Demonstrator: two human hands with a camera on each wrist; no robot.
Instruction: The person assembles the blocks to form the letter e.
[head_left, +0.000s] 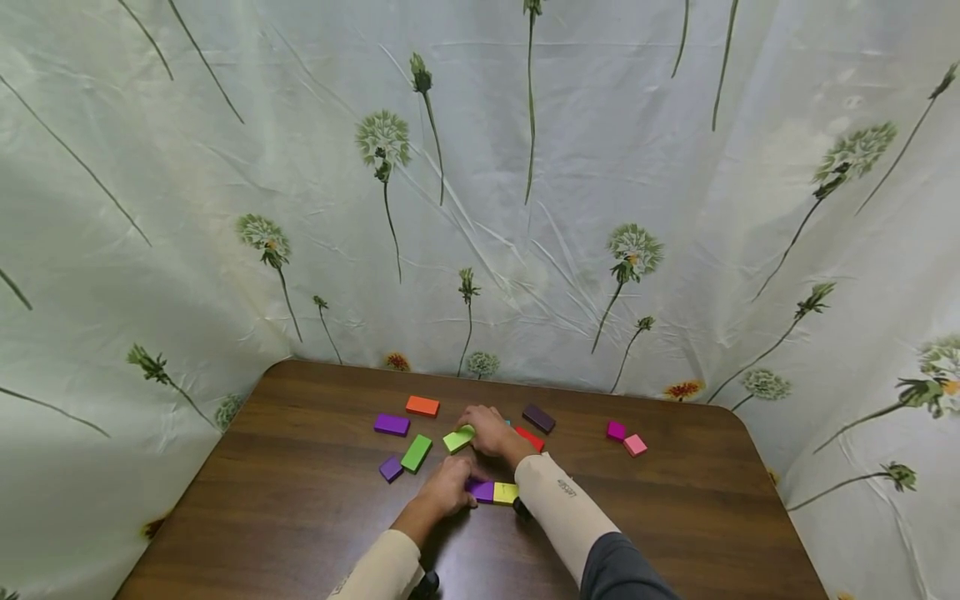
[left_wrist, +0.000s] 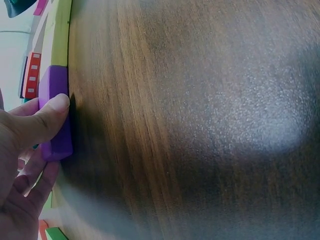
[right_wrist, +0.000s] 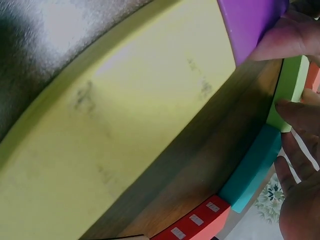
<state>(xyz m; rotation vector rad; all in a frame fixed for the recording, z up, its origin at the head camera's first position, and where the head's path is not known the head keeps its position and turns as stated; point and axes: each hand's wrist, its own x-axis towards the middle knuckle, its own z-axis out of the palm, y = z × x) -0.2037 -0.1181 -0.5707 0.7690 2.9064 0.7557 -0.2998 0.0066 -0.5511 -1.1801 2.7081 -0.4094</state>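
My left hand (head_left: 448, 485) pinches a purple block (head_left: 481, 492) lying near the table's middle, its thumb on the near side in the left wrist view. End to end with that block is a yellow block (head_left: 506, 493), which fills much of the right wrist view with dark smudges on its face. Farther back, my right hand (head_left: 489, 430) holds a light green block (head_left: 457, 439) by its right end. Beside the light green block sits a teal block (right_wrist: 251, 170), mostly hidden behind the right hand in the head view. A red block (right_wrist: 196, 220) with white squares follows it.
Left of the hands lie a green block (head_left: 416, 453), a small purple block (head_left: 391, 469), another purple block (head_left: 392, 424) and an orange block (head_left: 423, 406). A dark block (head_left: 538, 418) lies behind the red one. Magenta (head_left: 616, 430) and pink (head_left: 635, 445) blocks sit right. A flowered curtain (head_left: 480, 208) borders the table.
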